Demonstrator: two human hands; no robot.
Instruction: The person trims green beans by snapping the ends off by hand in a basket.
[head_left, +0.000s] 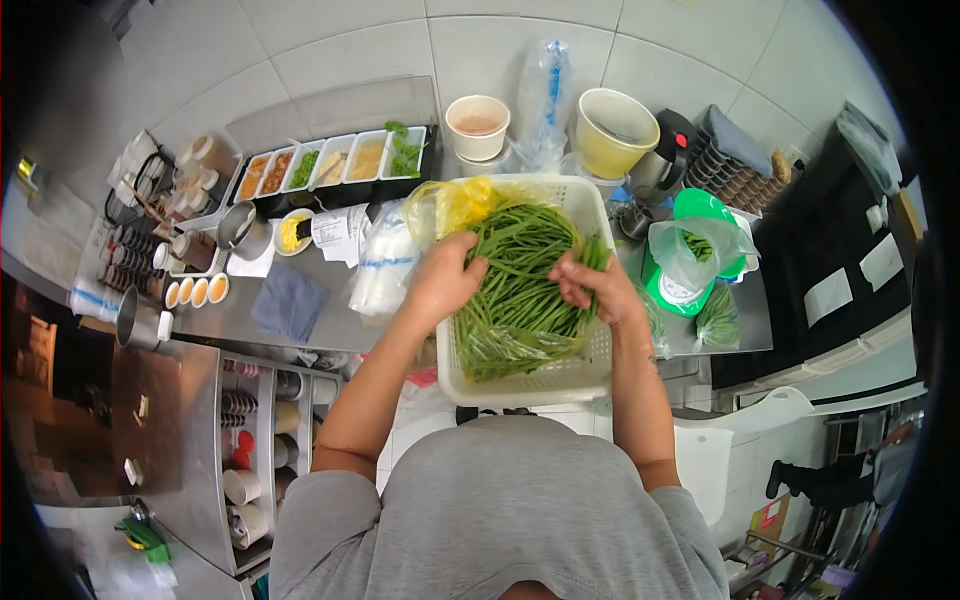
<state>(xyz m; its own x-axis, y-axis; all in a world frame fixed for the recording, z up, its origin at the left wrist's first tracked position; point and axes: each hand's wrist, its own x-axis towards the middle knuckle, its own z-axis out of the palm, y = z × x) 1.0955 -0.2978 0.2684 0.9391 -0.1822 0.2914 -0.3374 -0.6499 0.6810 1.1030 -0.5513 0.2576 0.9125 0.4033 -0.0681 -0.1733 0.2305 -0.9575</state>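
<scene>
A white plastic basket [482,389] holds a clear plastic bag [520,350] filled with long green beans [520,270]. My left hand [447,275] rests at the left edge of the beans, thumb and forefinger apart; its other fingers are partly hidden. On the right side, my right hand [598,287] has its fingers curled around a few beans, whose ends stick up beside it. Yellow plastic [465,203] lies crumpled at the basket's far left corner. To the right, a green scale [683,290] bears an open clear bag [700,245] with some beans in it.
Filled bags of beans [718,318] lie by the scale. Behind the basket are tubs [617,125], a plastic roll [545,100] and a kettle [668,150]. Leftward are condiment trays [330,165], plastic bags [385,265] and a blue cloth [290,302]. Another person [890,465] is far right.
</scene>
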